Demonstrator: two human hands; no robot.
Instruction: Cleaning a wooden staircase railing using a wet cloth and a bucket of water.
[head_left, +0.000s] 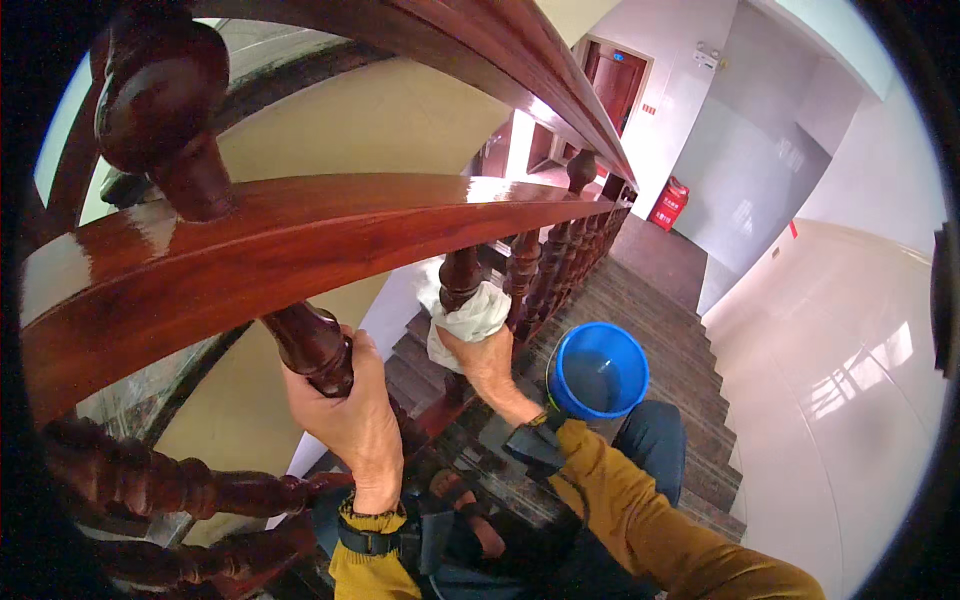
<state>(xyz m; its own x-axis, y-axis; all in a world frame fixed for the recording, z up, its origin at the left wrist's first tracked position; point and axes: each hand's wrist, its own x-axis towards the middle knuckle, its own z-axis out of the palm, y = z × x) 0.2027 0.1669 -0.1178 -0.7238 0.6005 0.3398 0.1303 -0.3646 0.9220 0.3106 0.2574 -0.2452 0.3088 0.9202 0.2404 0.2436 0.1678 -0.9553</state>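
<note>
My left hand (349, 420) grips a dark turned wooden baluster (304, 341) just below the glossy reddish-brown lower rail (322, 232). To its right, my right hand (484, 360) presses a crumpled white cloth (472, 319) around the neighbouring baluster (459, 274). The fingers of my right hand are partly hidden by the cloth and the post. Beside my right forearm stands a blue plastic bucket (600, 371) with greyish water in it, on the stairs.
Dark stone steps (660, 322) run along a pale tiled wall (840, 360) at the right. More balusters (555, 270) line the railing under a thick wooden handrail (480, 45). A red container (670, 204) stands at the far landing, near a brown door (616, 82). My knee is next to the bucket.
</note>
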